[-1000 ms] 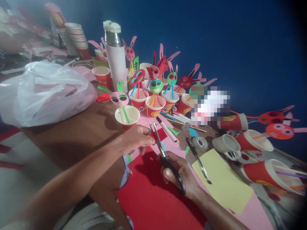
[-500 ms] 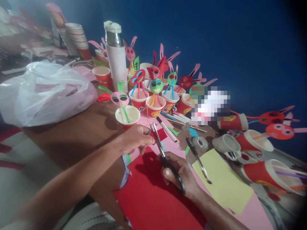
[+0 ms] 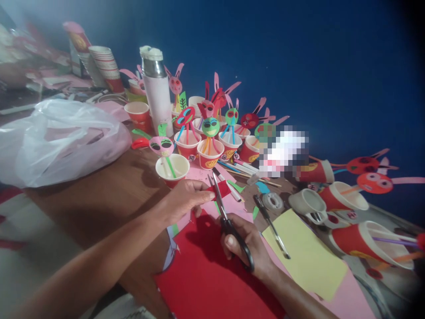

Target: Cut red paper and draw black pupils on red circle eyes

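My right hand (image 3: 244,241) is closed on the black handles of a pair of scissors (image 3: 222,201), whose blades point away from me and stand slightly apart. Between and behind the blades is a small piece of red paper (image 3: 224,189). My left hand (image 3: 186,199) pinches that piece at its left edge with thumb and fingers. Under both hands lies a large red sheet (image 3: 206,270), on top of pink paper (image 3: 355,292). Just beyond my left hand stands a paper cup (image 3: 181,167) with a pink paper face (image 3: 161,146) on a green straw.
Several red paper cups with paper faces (image 3: 210,127) stand along the back. At left are a plastic bag (image 3: 63,141) and a white flask (image 3: 158,99). A pen (image 3: 272,226), tape roll (image 3: 273,201), yellow paper (image 3: 305,252) and white mug (image 3: 307,204) lie to the right.
The view has tilted and shifted slightly, so the background sits lower and the right-hand items further left. Both hands keep their hold, with the red piece still at the scissor blades.
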Action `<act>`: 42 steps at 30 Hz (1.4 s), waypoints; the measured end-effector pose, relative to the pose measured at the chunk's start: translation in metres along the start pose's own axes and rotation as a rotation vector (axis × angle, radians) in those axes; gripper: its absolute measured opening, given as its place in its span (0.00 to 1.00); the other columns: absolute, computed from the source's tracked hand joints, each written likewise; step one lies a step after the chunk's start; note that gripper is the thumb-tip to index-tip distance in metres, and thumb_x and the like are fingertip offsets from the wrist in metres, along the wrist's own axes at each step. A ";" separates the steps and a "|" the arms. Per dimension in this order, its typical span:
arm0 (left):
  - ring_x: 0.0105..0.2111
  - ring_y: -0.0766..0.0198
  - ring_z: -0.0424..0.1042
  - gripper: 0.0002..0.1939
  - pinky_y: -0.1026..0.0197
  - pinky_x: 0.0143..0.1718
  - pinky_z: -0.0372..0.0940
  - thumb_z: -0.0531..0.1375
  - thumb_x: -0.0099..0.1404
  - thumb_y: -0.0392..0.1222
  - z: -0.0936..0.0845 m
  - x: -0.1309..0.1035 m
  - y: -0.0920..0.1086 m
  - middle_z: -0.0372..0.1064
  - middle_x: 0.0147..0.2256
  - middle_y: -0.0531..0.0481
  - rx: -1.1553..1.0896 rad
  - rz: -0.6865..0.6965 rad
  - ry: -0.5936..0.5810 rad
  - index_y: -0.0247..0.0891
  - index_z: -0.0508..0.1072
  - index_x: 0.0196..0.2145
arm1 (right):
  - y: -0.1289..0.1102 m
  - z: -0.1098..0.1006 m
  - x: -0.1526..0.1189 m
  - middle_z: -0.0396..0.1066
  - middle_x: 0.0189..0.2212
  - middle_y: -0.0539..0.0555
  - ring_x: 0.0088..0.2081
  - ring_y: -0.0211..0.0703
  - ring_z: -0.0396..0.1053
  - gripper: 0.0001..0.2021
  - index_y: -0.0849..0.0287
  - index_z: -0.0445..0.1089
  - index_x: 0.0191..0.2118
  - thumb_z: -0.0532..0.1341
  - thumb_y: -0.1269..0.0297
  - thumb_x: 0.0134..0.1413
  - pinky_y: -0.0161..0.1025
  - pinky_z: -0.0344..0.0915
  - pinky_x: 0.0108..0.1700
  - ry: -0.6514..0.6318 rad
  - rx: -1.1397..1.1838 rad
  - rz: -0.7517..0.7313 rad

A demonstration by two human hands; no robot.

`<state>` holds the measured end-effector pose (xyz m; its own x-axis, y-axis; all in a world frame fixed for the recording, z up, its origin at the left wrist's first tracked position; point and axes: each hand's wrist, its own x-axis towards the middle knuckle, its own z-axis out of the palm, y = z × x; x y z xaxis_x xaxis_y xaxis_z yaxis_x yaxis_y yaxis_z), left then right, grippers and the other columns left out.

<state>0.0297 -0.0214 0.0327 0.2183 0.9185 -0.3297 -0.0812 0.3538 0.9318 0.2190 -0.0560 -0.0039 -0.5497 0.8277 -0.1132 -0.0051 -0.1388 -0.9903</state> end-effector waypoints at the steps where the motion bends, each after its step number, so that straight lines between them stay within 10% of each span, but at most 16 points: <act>1: 0.10 0.77 0.54 0.09 0.72 0.11 0.45 0.59 0.53 0.41 0.000 0.000 -0.001 0.56 0.11 0.61 0.007 0.000 0.006 0.35 0.66 0.21 | 0.000 0.000 0.000 0.61 0.16 0.44 0.16 0.31 0.55 0.21 0.61 0.64 0.37 0.62 0.46 0.48 0.30 0.54 0.20 -0.011 0.000 -0.002; 42: 0.09 0.77 0.52 0.09 0.70 0.12 0.42 0.59 0.53 0.41 -0.010 -0.003 0.004 0.61 0.10 0.57 0.163 -0.023 -0.084 0.34 0.66 0.21 | -0.001 0.000 -0.001 0.59 0.14 0.44 0.15 0.32 0.55 0.25 0.62 0.66 0.38 0.64 0.44 0.43 0.30 0.52 0.18 -0.028 -0.001 0.071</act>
<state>0.0190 -0.0206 0.0361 0.2995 0.8901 -0.3436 0.0816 0.3349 0.9387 0.2195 -0.0572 -0.0025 -0.5720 0.8000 -0.1811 0.0360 -0.1960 -0.9799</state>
